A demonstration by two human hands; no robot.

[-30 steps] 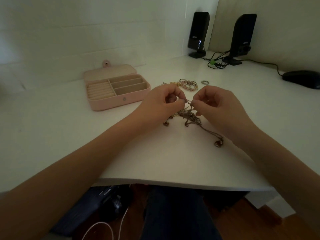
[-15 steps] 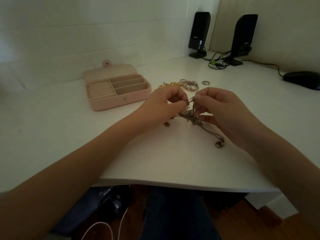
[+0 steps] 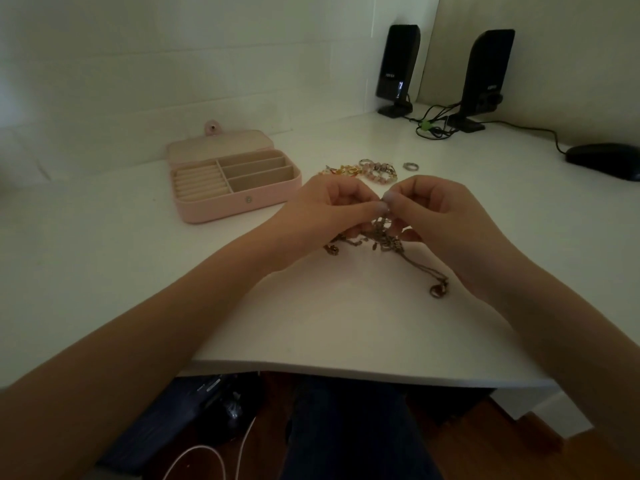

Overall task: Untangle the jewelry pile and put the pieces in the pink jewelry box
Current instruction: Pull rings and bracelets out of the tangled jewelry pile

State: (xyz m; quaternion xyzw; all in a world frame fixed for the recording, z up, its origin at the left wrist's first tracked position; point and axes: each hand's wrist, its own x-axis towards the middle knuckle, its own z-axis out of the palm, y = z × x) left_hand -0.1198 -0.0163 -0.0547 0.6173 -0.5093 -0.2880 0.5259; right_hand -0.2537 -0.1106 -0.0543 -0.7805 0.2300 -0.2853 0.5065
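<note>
My left hand (image 3: 325, 209) and right hand (image 3: 440, 216) each grip the tangled chains (image 3: 384, 233) at tabletop centre, mid-untangling. Next I judge: tease one strand free, then carry it to the pink jewelry box (image 3: 221, 209) at ten o'clock.

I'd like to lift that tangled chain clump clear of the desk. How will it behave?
The tangled chains will probably hang limp: one strand already trails loosely to a pendant. Both hands pinch them with fingertips alone, so they seem light. Thin links may snag.
</note>
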